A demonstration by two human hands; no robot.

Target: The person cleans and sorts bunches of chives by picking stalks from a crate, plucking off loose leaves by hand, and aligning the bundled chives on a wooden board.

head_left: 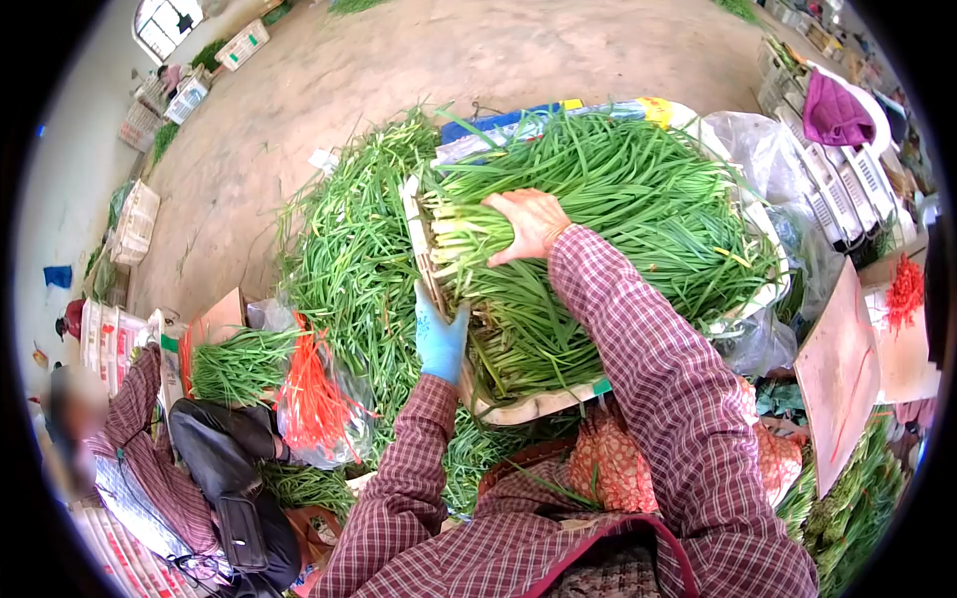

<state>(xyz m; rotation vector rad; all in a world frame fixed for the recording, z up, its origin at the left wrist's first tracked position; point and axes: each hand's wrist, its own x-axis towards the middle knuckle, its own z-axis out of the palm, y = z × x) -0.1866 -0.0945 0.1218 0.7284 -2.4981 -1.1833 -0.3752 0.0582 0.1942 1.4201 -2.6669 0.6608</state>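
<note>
A white crate point(777, 234) in front of me is heaped with garlic chives point(638, 189), their pale stalk ends facing left and their green leaves spread to the right. My right hand point(531, 225), bare, grips a bunch near the stalk ends from above, its thumb apart from the fingers. In a light blue glove, my left hand point(441, 337) stands at the left side of the crate, beside the stalk ends. Its fingers are stretched out with the thumb apart, and it holds nothing.
Loose chives point(349, 249) are piled left of the crate. Orange ties point(314, 384) hang at lower left, near a seated person point(164, 468). A pinkish board point(842, 374) leans at right, below plastic bags point(753, 154) and a purple cloth point(837, 110). More crates point(135, 224) line the wall.
</note>
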